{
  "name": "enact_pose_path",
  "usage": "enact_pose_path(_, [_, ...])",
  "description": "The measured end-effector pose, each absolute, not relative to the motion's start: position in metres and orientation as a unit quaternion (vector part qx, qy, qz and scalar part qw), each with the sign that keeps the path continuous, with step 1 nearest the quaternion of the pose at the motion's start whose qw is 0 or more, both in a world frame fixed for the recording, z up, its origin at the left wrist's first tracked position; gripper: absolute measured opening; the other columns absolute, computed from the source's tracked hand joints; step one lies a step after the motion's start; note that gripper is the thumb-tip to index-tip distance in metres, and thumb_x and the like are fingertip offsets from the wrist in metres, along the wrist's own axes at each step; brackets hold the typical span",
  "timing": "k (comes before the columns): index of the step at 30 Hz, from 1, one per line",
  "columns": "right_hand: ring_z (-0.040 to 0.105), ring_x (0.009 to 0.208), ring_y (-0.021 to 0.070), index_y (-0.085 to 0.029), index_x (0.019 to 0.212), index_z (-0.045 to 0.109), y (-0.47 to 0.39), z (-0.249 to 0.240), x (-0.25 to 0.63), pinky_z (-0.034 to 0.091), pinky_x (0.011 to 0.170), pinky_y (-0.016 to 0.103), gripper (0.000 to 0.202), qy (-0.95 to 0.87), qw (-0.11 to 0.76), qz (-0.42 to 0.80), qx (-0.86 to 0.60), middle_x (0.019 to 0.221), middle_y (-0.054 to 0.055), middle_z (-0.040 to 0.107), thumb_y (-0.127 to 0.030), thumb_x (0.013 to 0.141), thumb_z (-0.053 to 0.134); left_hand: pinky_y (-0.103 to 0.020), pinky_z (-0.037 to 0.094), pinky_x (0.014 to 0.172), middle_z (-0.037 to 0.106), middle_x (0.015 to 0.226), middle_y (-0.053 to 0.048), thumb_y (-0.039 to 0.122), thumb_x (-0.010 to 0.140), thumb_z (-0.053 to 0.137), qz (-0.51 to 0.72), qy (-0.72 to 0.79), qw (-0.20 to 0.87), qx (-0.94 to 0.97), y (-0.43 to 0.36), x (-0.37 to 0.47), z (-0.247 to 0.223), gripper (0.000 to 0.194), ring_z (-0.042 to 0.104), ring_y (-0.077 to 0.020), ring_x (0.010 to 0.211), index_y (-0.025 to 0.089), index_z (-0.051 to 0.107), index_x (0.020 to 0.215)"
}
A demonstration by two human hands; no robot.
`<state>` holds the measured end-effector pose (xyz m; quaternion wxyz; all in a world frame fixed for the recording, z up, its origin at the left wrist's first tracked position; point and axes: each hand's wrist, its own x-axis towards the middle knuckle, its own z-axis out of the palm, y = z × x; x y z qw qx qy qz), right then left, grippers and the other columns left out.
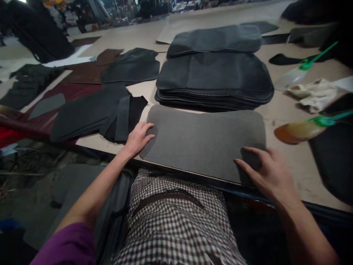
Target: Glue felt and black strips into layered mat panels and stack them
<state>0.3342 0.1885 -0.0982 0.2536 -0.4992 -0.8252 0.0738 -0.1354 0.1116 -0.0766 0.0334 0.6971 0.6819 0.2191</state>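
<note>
Grey mat: flat at the table's near edge, just before the black mat stack.
My left hand: spread flat on its left end.
My right hand: fingers spread, pressing its right corner.

You face a broad tan worktable running far into the room | dim light, a brighter patch far left | dark cluttered floor near left | blurred shelves and goods along the far wall.
</note>
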Motion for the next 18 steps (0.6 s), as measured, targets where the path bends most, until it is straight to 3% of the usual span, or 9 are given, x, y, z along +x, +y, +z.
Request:
enact_pose_path(4, [0.027,0.149,0.0519,-0.028,0.15,0.048,0.189,-0.096,0.331,0.028,0.119,0.074,0.063,-0.836,0.289,-0.006,-0.467,0.167,0.015,0.026,-0.056,0.096,0.059,-0.052,0.044,0.112,0.043,0.155,-0.02,0.033,0.096,0.065,0.182,0.713,-0.031,0.676,0.107,-0.126,-0.073,0.051,0.046,-0.0356,0.139,0.018,0.053,0.143])
enact_pose_path(7, [0.044,0.143,0.0438,-0.025,0.147,0.052,0.19,-0.107,0.333,0.043,0.114,0.066,0.051,-0.863,0.272,0.033,-0.425,0.159,0.016,0.042,-0.047,0.101,0.052,-0.058,0.036,0.118,0.031,0.167,-0.022,0.032,0.1,0.056,0.153,0.718,-0.086,0.673,0.105,-0.111,-0.07,0.054,0.032,-0.0384,0.152,0.019,0.044,0.152])
enact_pose_path(10, [0.056,0.133,0.0387,-0.023,0.138,0.06,0.192,-0.12,0.337,0.051,0.107,0.062,0.042,-0.874,0.248,0.063,-0.414,0.147,0.016,0.057,-0.045,0.105,0.046,-0.054,0.028,0.124,0.025,0.171,-0.017,0.041,0.105,0.046,0.119,0.671,-0.087,0.727,0.109,-0.094,-0.07,0.06,0.023,-0.0318,0.159,0.022,0.032,0.16])
enact_pose_path(14, [0.055,0.136,0.0359,-0.021,0.136,0.061,0.189,-0.12,0.339,0.05,0.111,0.059,0.039,-0.865,0.246,0.071,-0.432,0.148,0.016,0.057,-0.042,0.105,0.049,-0.053,0.024,0.126,0.024,0.172,-0.014,0.06,0.103,0.039,0.047,0.616,-0.042,0.785,0.117,-0.084,-0.082,0.073,0.023,-0.0295,0.159,0.021,0.028,0.164])
enact_pose_path(18, [0.05,0.141,0.0323,-0.022,0.138,0.06,0.183,-0.108,0.338,0.047,0.115,0.058,0.036,-0.856,0.234,0.108,-0.448,0.152,0.014,0.054,-0.035,0.106,0.048,-0.056,0.022,0.125,0.027,0.171,-0.014,0.061,0.103,0.035,0.027,0.605,-0.047,0.794,0.125,-0.092,-0.104,0.072,0.025,-0.0312,0.159,0.022,0.03,0.164])
